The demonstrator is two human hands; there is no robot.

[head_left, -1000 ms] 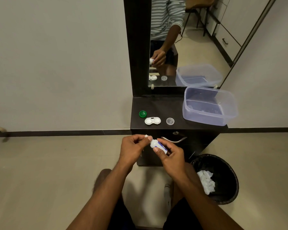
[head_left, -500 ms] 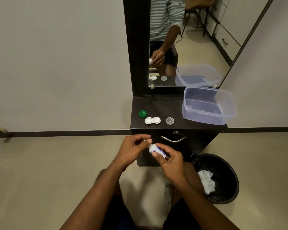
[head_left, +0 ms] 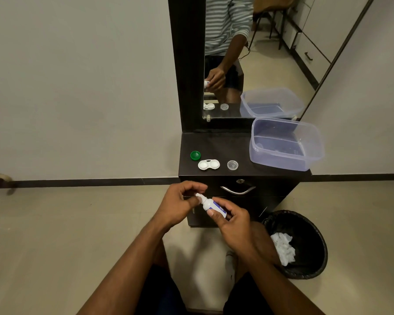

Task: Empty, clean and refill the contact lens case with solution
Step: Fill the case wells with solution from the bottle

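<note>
A white contact lens case (head_left: 208,165) lies open on the dark cabinet top (head_left: 216,144), with a green cap (head_left: 195,155) to its left and a clear cap (head_left: 232,165) to its right. In front of the cabinet, my right hand (head_left: 233,220) grips a small white solution bottle (head_left: 213,205) with a blue label, tilted with its nozzle pointing left. My left hand (head_left: 180,204) pinches the bottle's white tip with curled fingers.
A clear plastic tub (head_left: 286,144) holding a little water sits on the cabinet's right side. A mirror (head_left: 237,53) stands behind. A black bin (head_left: 301,244) with white tissue stands on the floor at the right. A drawer handle (head_left: 237,190) faces me.
Both hands with the bottle have dropped slightly lower in view and stay joined at the bottle's tip. The case and caps have not moved.
</note>
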